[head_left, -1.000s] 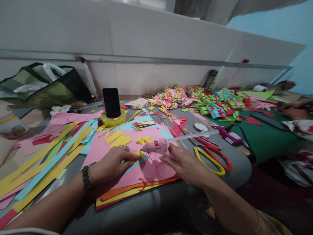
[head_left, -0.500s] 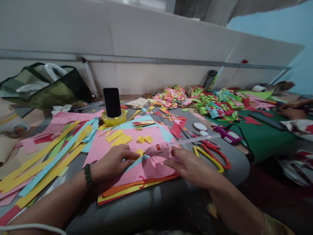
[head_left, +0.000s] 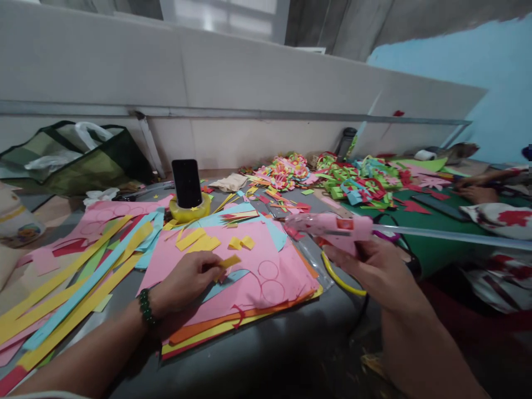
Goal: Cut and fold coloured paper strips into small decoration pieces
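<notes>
My left hand (head_left: 195, 275) pinches a small yellow paper strip (head_left: 229, 261) above a stack of pink sheets (head_left: 245, 288). Wrapped in my right hand (head_left: 374, 266) is a pink glue gun (head_left: 332, 224), raised to the right of the stack, its nozzle pointing left and a clear glue stick (head_left: 449, 235) coming out of its back. Two folded yellow pieces (head_left: 241, 243) and some flat yellow pieces (head_left: 201, 239) lie on the pink paper. A blue paper piece (head_left: 226, 284) is just under my left fingers.
A phone (head_left: 187, 183) stands in a yellow tape roll (head_left: 190, 209). Long paper strips (head_left: 83, 271) spread at left. Colourful paper pieces (head_left: 286, 170) are heaped at the back. Yellow-handled scissors (head_left: 338, 281) lie partly behind my right hand. Another person's hand (head_left: 476, 191) is at far right.
The glue gun in my right hand has moved up and right, away from my left hand. My left hand has lifted the yellow strip from the paper. The camera view has shifted slightly.
</notes>
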`<state>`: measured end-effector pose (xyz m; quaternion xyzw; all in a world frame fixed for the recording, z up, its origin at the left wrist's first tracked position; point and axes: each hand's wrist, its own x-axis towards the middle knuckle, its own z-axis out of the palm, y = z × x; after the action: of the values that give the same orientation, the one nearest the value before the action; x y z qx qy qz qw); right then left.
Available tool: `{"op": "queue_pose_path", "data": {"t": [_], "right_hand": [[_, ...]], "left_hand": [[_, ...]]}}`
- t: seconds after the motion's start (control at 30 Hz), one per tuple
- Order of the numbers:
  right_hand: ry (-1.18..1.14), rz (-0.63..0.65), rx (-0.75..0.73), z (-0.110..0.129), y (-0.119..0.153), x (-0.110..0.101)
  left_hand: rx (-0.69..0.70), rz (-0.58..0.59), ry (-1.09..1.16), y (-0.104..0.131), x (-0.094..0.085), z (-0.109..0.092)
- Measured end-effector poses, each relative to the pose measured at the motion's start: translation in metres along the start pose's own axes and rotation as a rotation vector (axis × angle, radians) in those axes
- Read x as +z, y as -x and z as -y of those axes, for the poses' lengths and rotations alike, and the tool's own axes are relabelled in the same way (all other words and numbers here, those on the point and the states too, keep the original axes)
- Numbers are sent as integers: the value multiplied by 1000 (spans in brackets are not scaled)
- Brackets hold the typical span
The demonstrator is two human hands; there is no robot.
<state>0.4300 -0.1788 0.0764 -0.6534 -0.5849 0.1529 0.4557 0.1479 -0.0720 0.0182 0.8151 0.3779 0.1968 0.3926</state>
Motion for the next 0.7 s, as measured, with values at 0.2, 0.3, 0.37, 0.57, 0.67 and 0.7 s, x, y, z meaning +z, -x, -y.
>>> {"op": "queue_pose_path", "data": {"t": [0.2,0.3,0.37,0.57,0.67,0.7], "right_hand": [[160,-353,207,-63,-26,-57],[278,-369,350,-111,-39,-77],[328,-345,372,-136,-44,-82],[374,-286,404,-164,-54,-83],[373,-249,395,-161,-55,-86],[378,-244,390,-161,-55,-86]], "left_hand": [[-137,-201,418,2,-12,-4],[-194,-250,632,-1,-12,4],[-237,-282,734,-3,-11,8],[-320,-308,855,-5,-8,5],[-328,-286,878,-3,-7,3],[-322,-279,876,-3,-6,3]]}}
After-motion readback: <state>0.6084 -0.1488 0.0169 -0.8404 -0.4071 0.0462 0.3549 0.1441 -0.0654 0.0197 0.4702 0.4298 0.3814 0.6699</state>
